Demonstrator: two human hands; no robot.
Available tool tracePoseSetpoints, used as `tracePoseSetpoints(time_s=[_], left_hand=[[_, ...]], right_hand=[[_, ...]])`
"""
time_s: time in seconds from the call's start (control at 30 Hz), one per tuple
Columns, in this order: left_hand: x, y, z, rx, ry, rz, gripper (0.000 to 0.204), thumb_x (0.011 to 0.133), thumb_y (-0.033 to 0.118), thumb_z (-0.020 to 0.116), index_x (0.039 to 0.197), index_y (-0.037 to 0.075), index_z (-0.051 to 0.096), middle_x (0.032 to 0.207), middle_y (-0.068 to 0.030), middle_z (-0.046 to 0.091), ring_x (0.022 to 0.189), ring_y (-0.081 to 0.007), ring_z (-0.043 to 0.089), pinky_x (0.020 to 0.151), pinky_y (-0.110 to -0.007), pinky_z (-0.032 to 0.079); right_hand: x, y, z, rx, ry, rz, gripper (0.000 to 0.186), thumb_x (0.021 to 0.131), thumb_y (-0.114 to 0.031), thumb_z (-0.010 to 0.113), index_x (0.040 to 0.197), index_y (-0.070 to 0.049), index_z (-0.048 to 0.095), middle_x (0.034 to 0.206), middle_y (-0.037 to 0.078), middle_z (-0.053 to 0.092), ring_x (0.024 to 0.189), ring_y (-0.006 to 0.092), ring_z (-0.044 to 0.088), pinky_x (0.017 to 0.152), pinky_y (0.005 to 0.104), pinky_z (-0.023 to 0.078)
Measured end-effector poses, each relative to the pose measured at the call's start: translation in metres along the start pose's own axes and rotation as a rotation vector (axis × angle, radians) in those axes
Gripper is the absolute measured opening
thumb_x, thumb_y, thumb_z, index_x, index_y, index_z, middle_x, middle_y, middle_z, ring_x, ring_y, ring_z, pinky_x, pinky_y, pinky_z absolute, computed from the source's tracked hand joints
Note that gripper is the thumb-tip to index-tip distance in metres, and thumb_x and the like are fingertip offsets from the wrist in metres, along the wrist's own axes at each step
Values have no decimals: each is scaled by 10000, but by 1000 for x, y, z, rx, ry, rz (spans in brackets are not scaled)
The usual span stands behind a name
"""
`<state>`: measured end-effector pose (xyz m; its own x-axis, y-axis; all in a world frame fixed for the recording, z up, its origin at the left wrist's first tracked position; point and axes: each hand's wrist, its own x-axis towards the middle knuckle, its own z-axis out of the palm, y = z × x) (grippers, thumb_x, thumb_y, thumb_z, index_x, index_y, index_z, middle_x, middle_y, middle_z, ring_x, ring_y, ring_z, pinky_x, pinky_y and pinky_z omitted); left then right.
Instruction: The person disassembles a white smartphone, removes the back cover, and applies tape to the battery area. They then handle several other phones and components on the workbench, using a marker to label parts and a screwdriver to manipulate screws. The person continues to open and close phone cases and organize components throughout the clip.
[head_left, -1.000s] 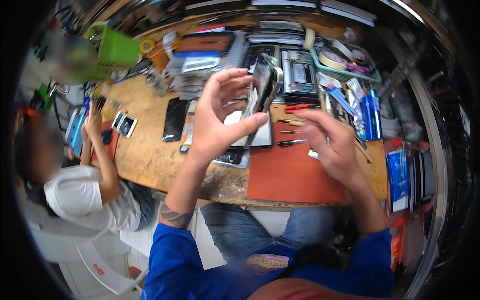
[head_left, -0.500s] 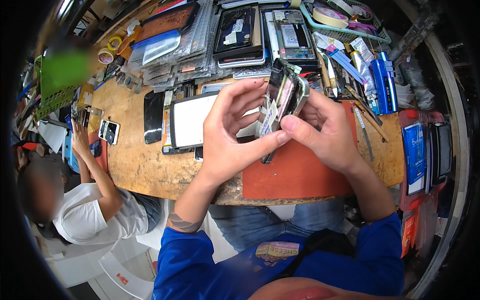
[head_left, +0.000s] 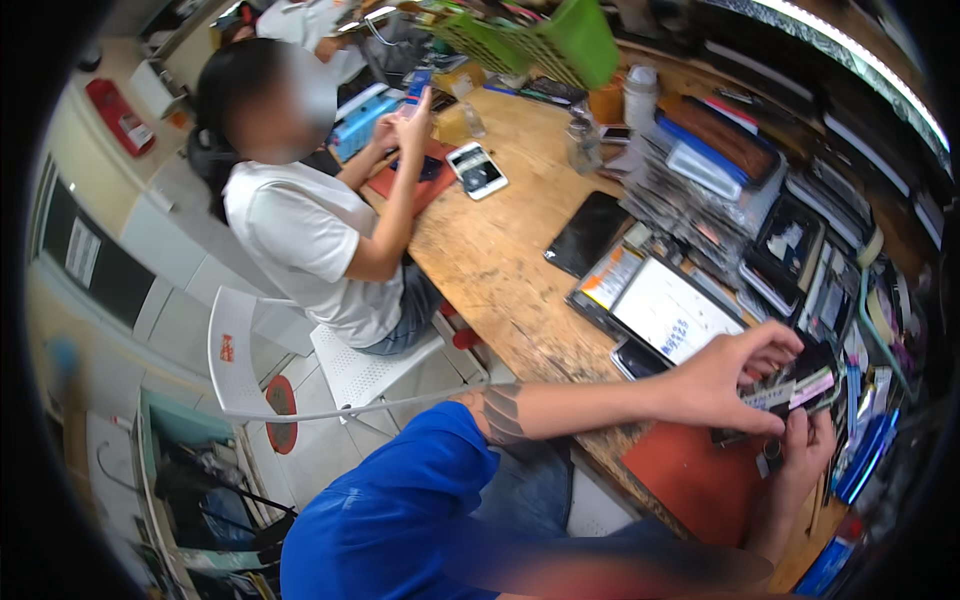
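Observation:
Above a red-brown mat (head_left: 690, 475), at the right of the view, both hands hold an opened phone (head_left: 811, 388) with a pinkish strip and a pale label showing inside. My left hand (head_left: 722, 378) curves round its left side, thumb below and fingers above. My right hand (head_left: 806, 452) pinches its lower edge. Blur and the fingers hide much of the phone. Just left of it lies a tablet with a white panel (head_left: 672, 312) bearing handwriting.
A co-worker in a white shirt (head_left: 300, 225) sits at the left, holding a small device. A white phone (head_left: 478, 170) and a black panel (head_left: 587, 233) lie on the wooden table (head_left: 490, 290). Stacked phone parts (head_left: 690, 195) and blue tubes (head_left: 868, 455) crowd the back and right.
The view has swung left, bringing the co-worker, chair and floor into fuller sight. My hands and the opened phone now appear at the right; both hands still hold it.

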<state>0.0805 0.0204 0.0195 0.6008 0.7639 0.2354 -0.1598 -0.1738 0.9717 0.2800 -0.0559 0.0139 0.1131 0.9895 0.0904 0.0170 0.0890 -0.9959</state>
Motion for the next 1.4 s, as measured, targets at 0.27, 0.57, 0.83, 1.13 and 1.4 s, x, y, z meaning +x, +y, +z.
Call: tracePoseSetpoints(time_s=[0.27, 0.57, 0.83, 1.13, 1.4], left_hand=[[8, -17, -9, -160, -76, 35, 819, 828, 161, 847, 1467, 30, 352, 1359, -161, 610, 1187, -239, 641, 969, -353, 523], [-83, 21, -40, -235, 65, -244, 464, 983, 202, 693, 1345, -40, 529, 1140, -133, 710, 921, -173, 733, 569, -285, 648], [-268, 151, -115, 161, 1072, 257, 330, 998, 126, 667, 1262, -22, 535, 1151, -168, 703, 982, -228, 740, 743, -362, 676], [-328, 194, -117, 340, 1401, 417, 338, 978, 32, 614, 1302, -18, 530, 1206, -173, 685, 1072, -247, 717, 885, -403, 653], [-329, 186, -122, 186, 1400, 446, 309, 1010, 181, 618, 1275, 31, 567, 1168, -127, 710, 1051, -229, 722, 840, -362, 647]], right_hand=[[12, 34, -15, 399, 62, 15, 298, 1050, -190, 582, 1239, 39, 611, 1060, 114, 723, 878, 215, 713, 764, 352, 548], [4, 20, 8, -76, -269, -124, 463, 1108, -272, 471, 1466, 22, 489, 1228, 104, 668, 1024, 131, 665, 716, 227, 546], [-12, 2, 29, -187, -333, -145, 333, 1093, -191, 508, 1337, 12, 608, 894, 45, 683, 731, 74, 607, 663, 214, 497], [-5, 23, 30, -229, -324, -99, 254, 1076, -148, 542, 1248, 13, 637, 818, 24, 656, 665, 59, 579, 616, 197, 488], [-5, 25, 30, -281, -335, -106, 232, 1070, -145, 555, 1211, 14, 647, 795, 23, 638, 678, 65, 594, 612, 207, 495]])
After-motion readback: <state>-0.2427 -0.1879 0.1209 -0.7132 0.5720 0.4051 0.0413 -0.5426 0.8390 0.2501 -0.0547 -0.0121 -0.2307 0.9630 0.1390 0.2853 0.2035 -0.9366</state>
